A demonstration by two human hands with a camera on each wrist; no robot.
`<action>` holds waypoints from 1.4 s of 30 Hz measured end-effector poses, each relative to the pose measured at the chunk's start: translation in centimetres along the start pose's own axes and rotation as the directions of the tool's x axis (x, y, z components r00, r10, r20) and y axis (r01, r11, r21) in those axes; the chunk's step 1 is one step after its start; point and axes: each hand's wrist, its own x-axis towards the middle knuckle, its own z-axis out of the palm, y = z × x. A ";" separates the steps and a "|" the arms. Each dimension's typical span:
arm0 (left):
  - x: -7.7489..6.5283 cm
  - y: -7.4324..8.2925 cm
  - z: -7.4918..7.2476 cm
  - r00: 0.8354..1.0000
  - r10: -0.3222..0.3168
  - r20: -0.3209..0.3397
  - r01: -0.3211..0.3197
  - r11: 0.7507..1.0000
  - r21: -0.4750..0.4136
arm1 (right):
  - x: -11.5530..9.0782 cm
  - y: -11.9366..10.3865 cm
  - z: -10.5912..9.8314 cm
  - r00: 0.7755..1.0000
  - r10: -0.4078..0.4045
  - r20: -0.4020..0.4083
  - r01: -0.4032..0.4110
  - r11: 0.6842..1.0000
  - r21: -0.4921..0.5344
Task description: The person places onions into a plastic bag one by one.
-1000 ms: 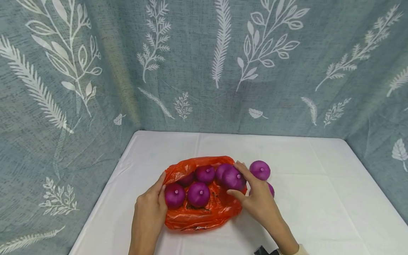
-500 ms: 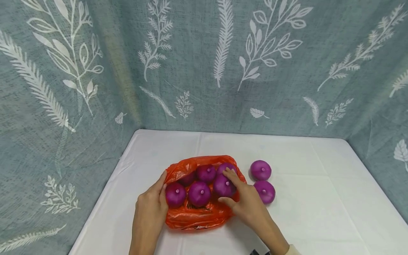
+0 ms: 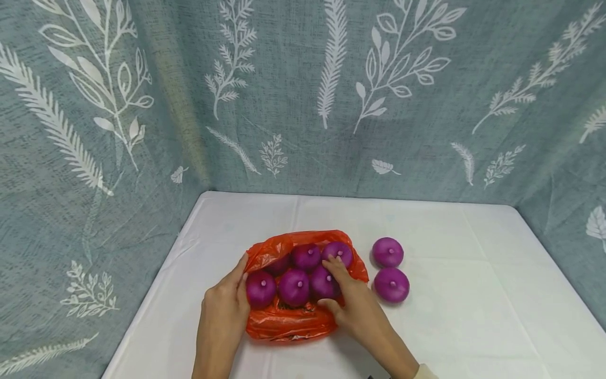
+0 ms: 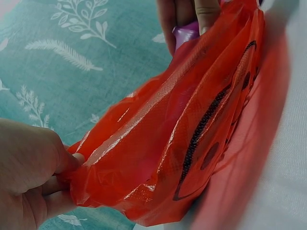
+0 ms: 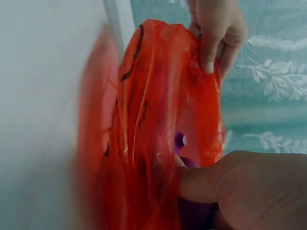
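An orange-red plastic bag (image 3: 293,329) lies with its mouth open on the white-covered table. Several round purple balls, each with a small pale nub on top, show inside it. My left hand (image 3: 222,310) pinches the bag's left rim between thumb and fingers, also clear in the left wrist view. In the bag's right part, my right hand (image 3: 357,302) grips a purple ball (image 3: 323,284), fingers over its far side and thumb at its near side. Beside that ball sits another purple ball (image 3: 294,288). The right wrist view shows the right thumb (image 5: 199,184) over the bag's edge.
Two more purple balls stand on the table right of the bag, a far one (image 3: 387,252) and a near one (image 3: 392,285). A white cloth (image 3: 473,295) covers the table. Blue-green leaf-patterned curtains (image 3: 293,105) hang behind and at both sides.
My right hand has moved left and down into the bag with the purple ball, bringing it beside the others. The near loose ball is now uncovered. My left hand keeps its hold on the rim.
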 end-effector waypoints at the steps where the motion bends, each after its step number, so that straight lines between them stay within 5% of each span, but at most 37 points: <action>1: 0.0 0.0 0.0 1.000 -0.002 0.001 0.002 1.000 -0.001 | 0.0 0.0 0.0 1.000 -0.005 -0.003 0.005 1.000 -0.009; 42: -0.1 -0.4 0.0 1.000 -0.006 0.002 0.006 1.000 -0.021 | 0.2 0.6 2.1 0.999 -0.033 -0.021 0.031 0.995 -0.097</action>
